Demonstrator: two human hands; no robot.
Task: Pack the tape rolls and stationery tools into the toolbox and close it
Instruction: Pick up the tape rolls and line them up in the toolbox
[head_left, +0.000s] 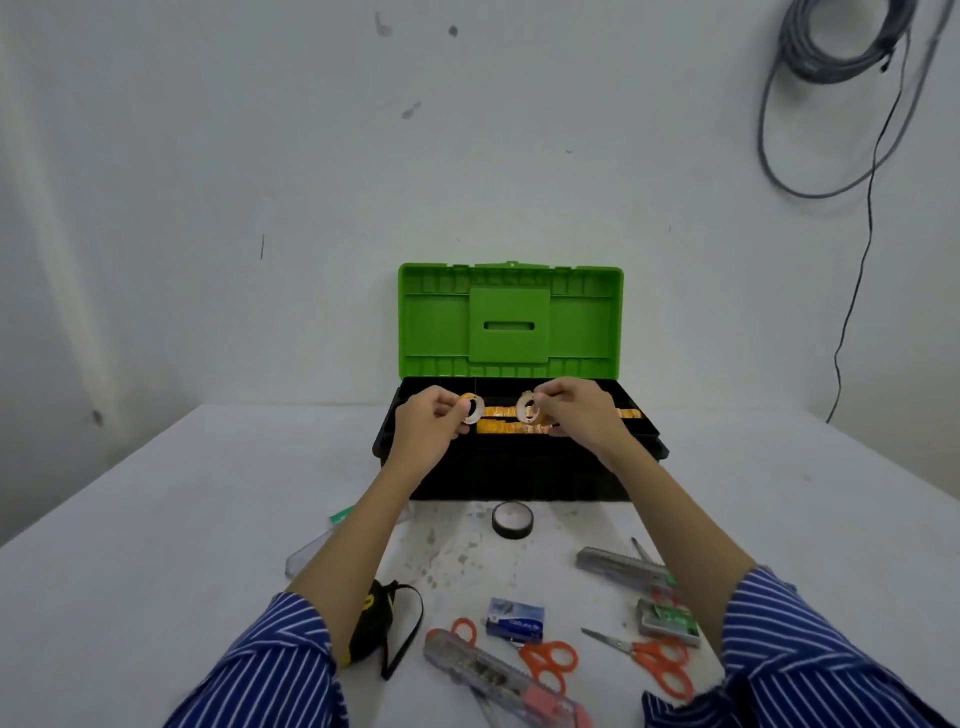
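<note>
**Two tape rolls over the open toolbox**

I am watching the left hand (427, 426) pinching a small tape roll (474, 409) and the right hand (574, 410) pinching another small roll (530, 408), both hovering above the open toolbox (511, 467). Its green lid (510, 321) is standing upright. A black tape roll (512, 519), scissors (652, 657) and cutters are lying on the bench (156, 545).

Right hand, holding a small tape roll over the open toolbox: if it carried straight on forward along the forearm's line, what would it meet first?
Probably the upright green lid. The right hand pinches a clear tape roll above the toolbox and points toward the box's back. Depth is unclear; lower down, it would meet the orange-lined tray instead.
</note>
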